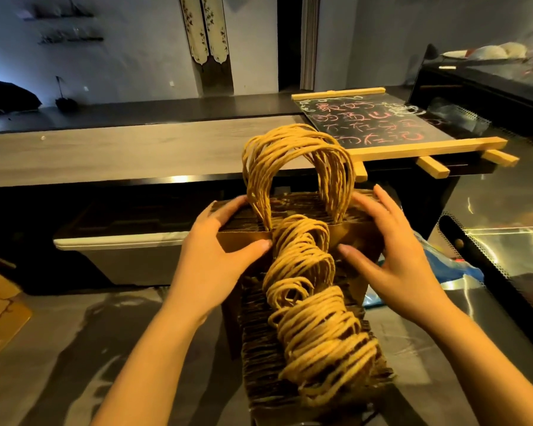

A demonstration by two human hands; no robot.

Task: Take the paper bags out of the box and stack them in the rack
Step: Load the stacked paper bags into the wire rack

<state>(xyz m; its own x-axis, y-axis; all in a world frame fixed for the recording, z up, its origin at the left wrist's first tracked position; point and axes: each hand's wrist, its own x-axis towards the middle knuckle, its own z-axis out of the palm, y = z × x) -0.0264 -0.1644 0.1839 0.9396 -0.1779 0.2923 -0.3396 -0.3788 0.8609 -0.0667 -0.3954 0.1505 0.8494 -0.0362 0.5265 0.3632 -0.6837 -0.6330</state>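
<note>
The left hand (216,250) is clasping the left side of a bundle of paper bags (296,207), thumb in front, fingers curled over the top. The bundle is standing at the far end of the row of bags (314,348), the right hand (391,256) clasping its right side likewise.

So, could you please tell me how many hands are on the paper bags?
2: the left hand holds the left end of the paper bags, the right hand the right end. None seem hidden.
</note>
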